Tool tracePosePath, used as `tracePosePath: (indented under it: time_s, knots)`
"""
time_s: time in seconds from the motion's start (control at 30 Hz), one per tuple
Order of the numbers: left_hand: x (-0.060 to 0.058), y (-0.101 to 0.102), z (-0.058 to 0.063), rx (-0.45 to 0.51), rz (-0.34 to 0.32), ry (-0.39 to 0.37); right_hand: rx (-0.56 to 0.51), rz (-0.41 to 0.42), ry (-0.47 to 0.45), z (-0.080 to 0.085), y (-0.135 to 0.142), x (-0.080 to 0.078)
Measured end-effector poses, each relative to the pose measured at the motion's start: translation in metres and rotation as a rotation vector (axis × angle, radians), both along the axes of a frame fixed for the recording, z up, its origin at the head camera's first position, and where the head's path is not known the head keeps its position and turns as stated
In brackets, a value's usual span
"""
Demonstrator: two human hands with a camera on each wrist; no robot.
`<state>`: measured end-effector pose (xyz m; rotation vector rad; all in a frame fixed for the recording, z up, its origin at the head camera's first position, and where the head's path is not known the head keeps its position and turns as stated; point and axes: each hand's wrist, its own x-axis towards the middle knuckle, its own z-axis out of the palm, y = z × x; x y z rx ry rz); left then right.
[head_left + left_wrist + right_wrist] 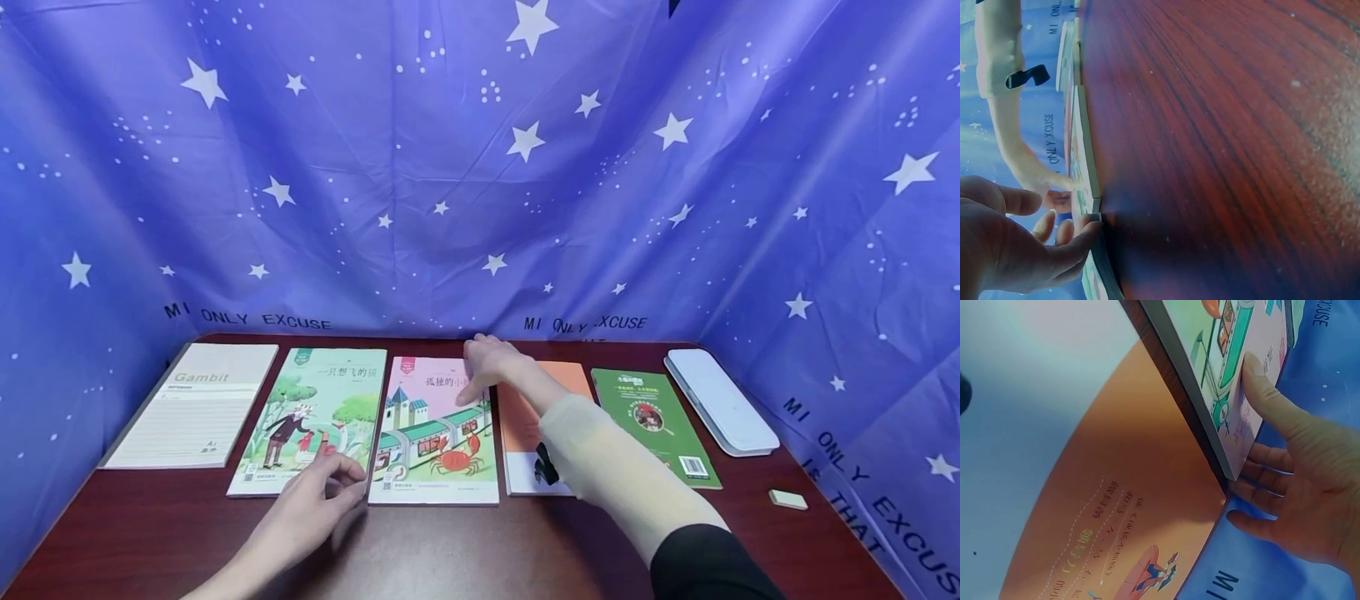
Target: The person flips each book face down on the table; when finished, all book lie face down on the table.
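A pink picture book (435,433) with a train and a red crab on its cover lies in the middle of a row. My right hand (491,367) holds its far right corner, the thumb on the cover and the fingers at the far edge, as the right wrist view shows (1310,469). My left hand (318,500) is at the near right corner of the green picture book (300,408), beside the pink one. In the left wrist view its fingers (1075,247) are loosely extended, one fingertip at the books' near edges; whether it presses I cannot tell.
A Gambit notebook (195,408) lies at the far left. Right of the pink book are an orange-and-white book (525,425), partly under my right forearm, and a dark green book (660,425). Further right lie a white case (720,400) and an eraser (787,499). A starry curtain (450,167) surrounds the table.
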<state>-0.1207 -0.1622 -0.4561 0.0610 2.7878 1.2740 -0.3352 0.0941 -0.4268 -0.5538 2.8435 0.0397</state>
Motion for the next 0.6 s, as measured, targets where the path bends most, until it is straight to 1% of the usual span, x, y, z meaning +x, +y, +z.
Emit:
tracePosePath:
  time_s: [0.07,0.1,0.13,0.2,0.33,0.4,0.47,0.6]
  knots:
    - [0.000,-0.002,0.001,0.003,0.003,-0.028,0.010,0.002,0.010,0.000,0.000,0.000]
    - [0.001,-0.003,0.001,0.018,0.000,-0.045,0.016,0.005,0.014,-0.001,0.000,0.000]
    - [0.001,-0.004,0.001,0.056,-0.005,-0.067,0.021,0.008,0.016,-0.001,0.000,0.001]
    - [0.001,-0.005,0.000,0.174,-0.008,-0.127,0.029,0.013,0.018,-0.002,0.000,0.001]
    - [0.000,-0.008,-0.005,0.465,0.009,-0.273,0.045,0.030,0.029,-0.004,0.000,0.001]
    - [-0.001,-0.010,-0.007,0.553,0.018,-0.327,0.048,0.038,0.035,-0.005,0.000,0.001]
    - [-0.003,-0.013,-0.008,0.602,0.013,-0.368,0.047,0.039,0.036,-0.006,0.000,0.001]
    - [-0.005,-0.017,-0.010,0.665,-0.016,-0.421,0.054,0.028,0.032,-0.006,0.001,0.002]
